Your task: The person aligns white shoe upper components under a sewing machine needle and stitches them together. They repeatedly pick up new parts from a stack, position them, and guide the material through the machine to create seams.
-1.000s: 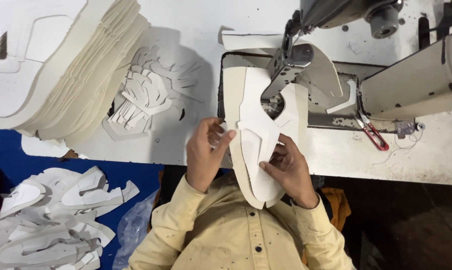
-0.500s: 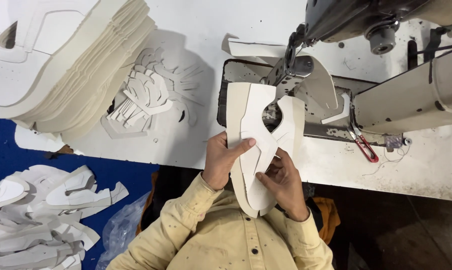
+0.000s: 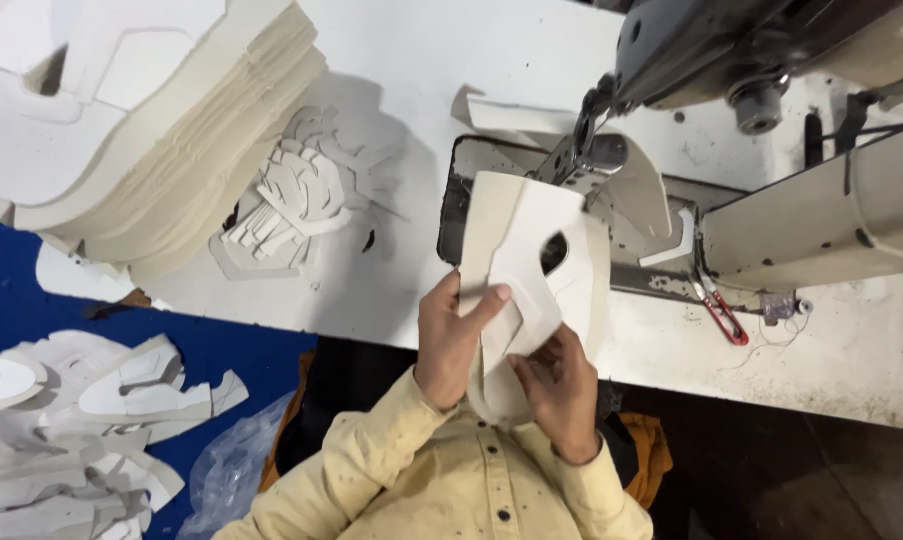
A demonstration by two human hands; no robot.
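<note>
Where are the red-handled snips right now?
The red-handled snips lie on the white table, right of the held white cut piece, beside the sewing machine.

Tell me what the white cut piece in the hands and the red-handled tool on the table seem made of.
The white cut shoe-shaped piece looks like thin, matte synthetic leather or foam-backed fabric: it flexes between both hands. The small red-handled snips look like metal with glossy red coated handles, though they are too small to be sure.

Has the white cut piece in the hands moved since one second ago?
Yes. The white cut piece has slid up toward the sewing machine head, and its top edge now lies under it.
</note>
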